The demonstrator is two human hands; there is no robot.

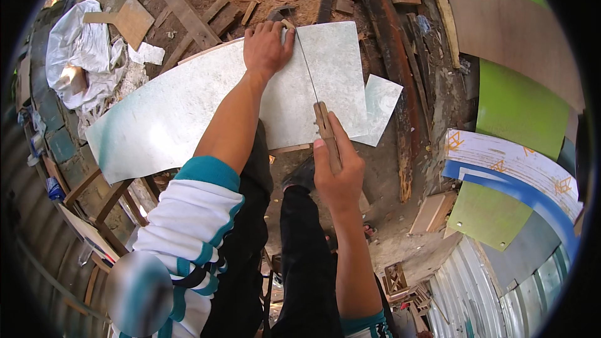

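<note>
A large whitish board (175, 106) lies across in front of me, bent-looking in the wide view. My left hand (268, 50) bears down on its far edge, with the fingers curled over that edge and the thumb out to the right. My right hand (341, 172) is closed around the wooden handle of a handsaw (325, 131). Its thin blade shows edge-on and runs away from me over the board, to just right of my left hand. The saw's teeth are hidden. Under the board's right end, a smaller whitish offcut (380, 109) sticks out.
Wood scraps and planks (181, 6) litter the ground beyond the board. Long dark beams (397, 75) lie to the right, near green panels (516, 109) and a white-and-blue sheet (513, 169). A crumpled plastic sack (78, 56) lies far left; a wooden frame (106, 203) stands nearer.
</note>
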